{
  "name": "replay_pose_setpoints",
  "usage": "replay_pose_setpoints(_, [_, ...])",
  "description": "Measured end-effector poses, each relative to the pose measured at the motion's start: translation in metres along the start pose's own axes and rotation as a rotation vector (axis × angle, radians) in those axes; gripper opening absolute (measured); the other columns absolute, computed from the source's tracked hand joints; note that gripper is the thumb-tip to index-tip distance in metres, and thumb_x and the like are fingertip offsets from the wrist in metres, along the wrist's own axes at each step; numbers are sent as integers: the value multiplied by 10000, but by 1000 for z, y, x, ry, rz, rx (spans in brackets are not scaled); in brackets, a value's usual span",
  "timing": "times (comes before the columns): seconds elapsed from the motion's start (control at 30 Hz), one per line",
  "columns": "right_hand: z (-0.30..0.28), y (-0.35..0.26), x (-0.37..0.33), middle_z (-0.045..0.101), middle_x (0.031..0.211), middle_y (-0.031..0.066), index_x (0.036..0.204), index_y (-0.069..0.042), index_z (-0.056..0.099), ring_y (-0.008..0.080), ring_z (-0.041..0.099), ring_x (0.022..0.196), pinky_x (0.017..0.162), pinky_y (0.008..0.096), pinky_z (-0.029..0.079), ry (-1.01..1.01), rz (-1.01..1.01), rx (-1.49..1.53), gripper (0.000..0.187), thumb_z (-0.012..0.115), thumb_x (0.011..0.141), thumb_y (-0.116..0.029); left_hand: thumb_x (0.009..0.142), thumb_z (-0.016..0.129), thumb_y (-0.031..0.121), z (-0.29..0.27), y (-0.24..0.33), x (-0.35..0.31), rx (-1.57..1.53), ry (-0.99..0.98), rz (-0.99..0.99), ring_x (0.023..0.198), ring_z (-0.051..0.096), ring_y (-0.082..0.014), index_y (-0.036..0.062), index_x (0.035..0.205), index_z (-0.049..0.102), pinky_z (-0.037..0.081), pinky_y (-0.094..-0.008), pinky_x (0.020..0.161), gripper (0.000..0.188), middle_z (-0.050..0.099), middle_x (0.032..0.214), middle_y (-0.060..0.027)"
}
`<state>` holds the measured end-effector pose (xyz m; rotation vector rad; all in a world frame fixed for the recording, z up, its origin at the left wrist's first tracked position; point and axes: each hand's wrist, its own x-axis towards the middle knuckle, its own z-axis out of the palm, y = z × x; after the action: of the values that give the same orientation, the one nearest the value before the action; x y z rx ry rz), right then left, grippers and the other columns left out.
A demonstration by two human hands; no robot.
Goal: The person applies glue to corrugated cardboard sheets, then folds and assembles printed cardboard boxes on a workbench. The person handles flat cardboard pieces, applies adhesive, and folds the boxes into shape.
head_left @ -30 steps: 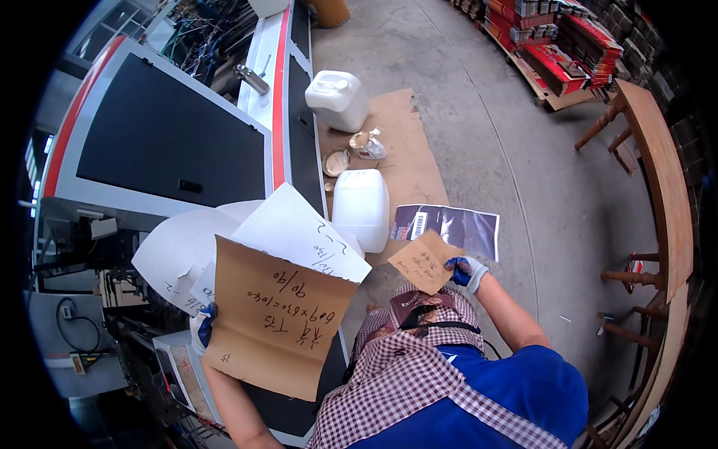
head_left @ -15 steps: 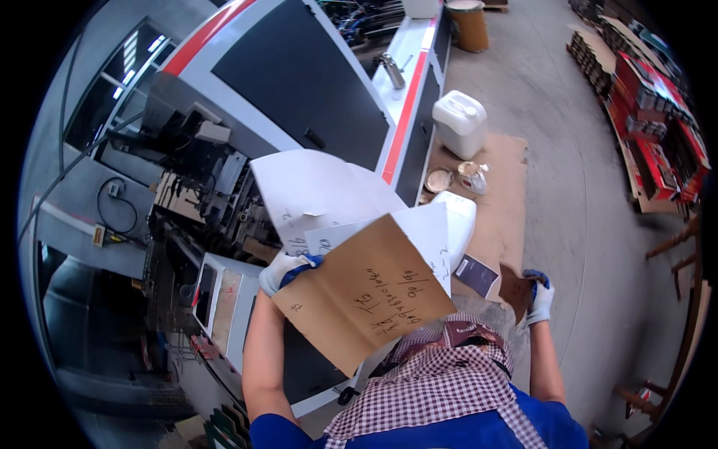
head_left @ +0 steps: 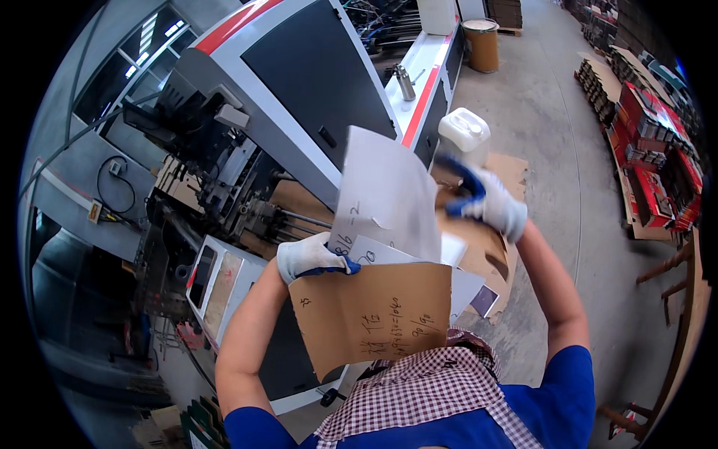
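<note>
My left hand [head_left: 318, 258], in a white glove with blue fingertips, is closed on a stack of sheets. In front is a brown cardboard sheet [head_left: 374, 314] with handwriting, creased down its middle. Behind it stand a tall white paper sheet [head_left: 389, 187] that curls at the top and smaller white sheets [head_left: 467, 288]. My right hand [head_left: 490, 202], gloved the same way, is raised to the right of the tall sheet. Motion smears its fingers, and a dark brown patch shows between them; whether it grips anything is unclear.
A grey-and-white machine [head_left: 314, 90] with a red stripe stands ahead, a metal flask [head_left: 404, 82] on its ledge. A white jug [head_left: 464, 131] stands beside brown cardboard [head_left: 508, 176] on the floor. Pallets of red boxes [head_left: 651, 157] and wooden furniture [head_left: 677, 299] are at the right.
My right hand has come up and leftward from low beside the floor cardboard to the sheets. My left hand has moved slightly right, and the brown sheet has turned more upright.
</note>
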<state>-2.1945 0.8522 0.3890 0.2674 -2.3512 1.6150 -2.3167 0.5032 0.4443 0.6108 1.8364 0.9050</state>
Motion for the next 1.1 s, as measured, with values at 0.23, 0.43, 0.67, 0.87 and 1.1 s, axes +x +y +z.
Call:
replay_pose_setpoints(0.23, [-13, 21, 47, 594, 1329, 167, 1419, -15, 482, 251, 571, 1220, 1041, 338, 450, -247, 56, -163, 812, 825, 798, -408, 790, 772, 312, 18, 58, -8, 378, 32, -130, 661, 573, -63, 105, 1042, 725, 464, -226, 544, 329, 662, 787, 31])
replay_pose_setpoints(0.43, [9, -10, -9, 630, 1276, 154, 1416, -31, 480, 221, 646, 1050, 903, 350, 534, 275, 300, 25, 808, 854, 776, -351, 798, 730, 217, 13, 39, -13, 336, 176, -198, 708, 590, -63, 80, 1047, 730, 483, -230, 596, 284, 703, 866, 18])
replay_pose_setpoints(0.67, [39, 1, -59, 713, 1080, 154, 1233, -10, 639, 183, 676, 993, 902, 323, 519, -83, 77, -28, 590, 851, 758, -289, 801, 712, 112, 0, 20, 1, -11, 144, 64, 859, 658, -122, -28, 1096, 699, 530, -275, 817, 327, 726, 971, -64])
replay_pose_setpoints(0.87, [46, 5, -78, 735, 944, 130, 1117, -49, 717, 237, 690, 769, 745, 330, 544, -19, 361, -69, 322, 740, 841, -214, 797, 738, 111, -18, 28, 8, -90, 172, 51, 851, 665, -132, -54, 1073, 699, 540, -274, 805, 323, 725, 969, -87])
replay_pose_setpoints(1.1, [12, 29, -118, 729, 947, 131, 1041, -78, 741, 309, 694, 839, 769, 369, 543, -83, 241, -375, 214, 698, 851, -167, 786, 772, 152, -59, 44, -16, -40, 287, 85, 835, 654, -130, -51, 1080, 697, 533, -277, 786, 365, 721, 959, -85])
